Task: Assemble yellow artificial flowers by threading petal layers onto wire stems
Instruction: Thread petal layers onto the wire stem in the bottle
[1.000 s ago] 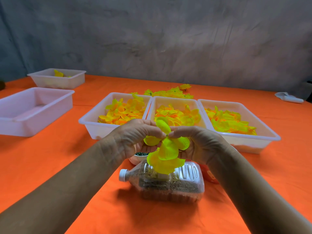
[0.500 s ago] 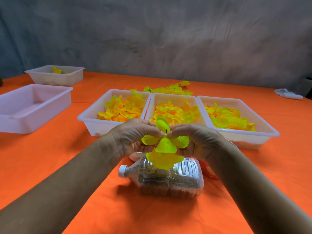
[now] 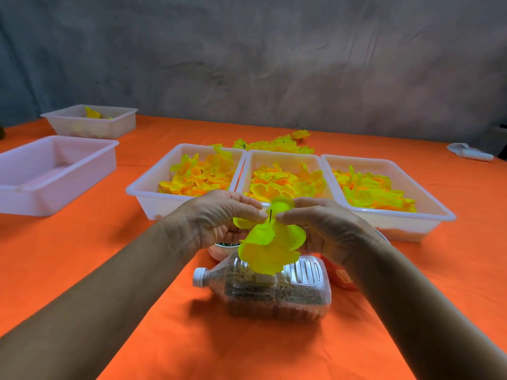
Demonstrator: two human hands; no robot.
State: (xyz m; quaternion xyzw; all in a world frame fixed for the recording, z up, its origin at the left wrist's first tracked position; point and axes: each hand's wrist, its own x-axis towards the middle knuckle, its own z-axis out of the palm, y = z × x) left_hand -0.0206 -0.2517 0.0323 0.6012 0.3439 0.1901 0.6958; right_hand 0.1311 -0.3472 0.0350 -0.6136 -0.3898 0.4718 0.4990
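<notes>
A yellow flower of stacked petal layers (image 3: 270, 249) stands on a dark wire stem (image 3: 270, 215) whose tip pokes up between my fingers. The stem rises from a clear plastic bottle (image 3: 277, 289) that lies on its side, filled with grainy material. My left hand (image 3: 219, 219) and my right hand (image 3: 323, 226) meet over the flower, each pinching the top petal layer beside the wire. Three white trays of loose yellow petals stand behind: left (image 3: 142, 198), middle (image 3: 284, 154), right (image 3: 428, 193).
An orange cloth (image 3: 82, 256) covers the table. A white tray (image 3: 49, 171) sits at the left, another with a few petals (image 3: 90, 123) behind it. Finished flowers (image 3: 274, 144) lie behind the trays. A small white cup (image 3: 223, 249) and a red item (image 3: 341, 275) sit by the bottle.
The wire tip has come up through the top petal layer, which both hands have pushed lower down the stem.
</notes>
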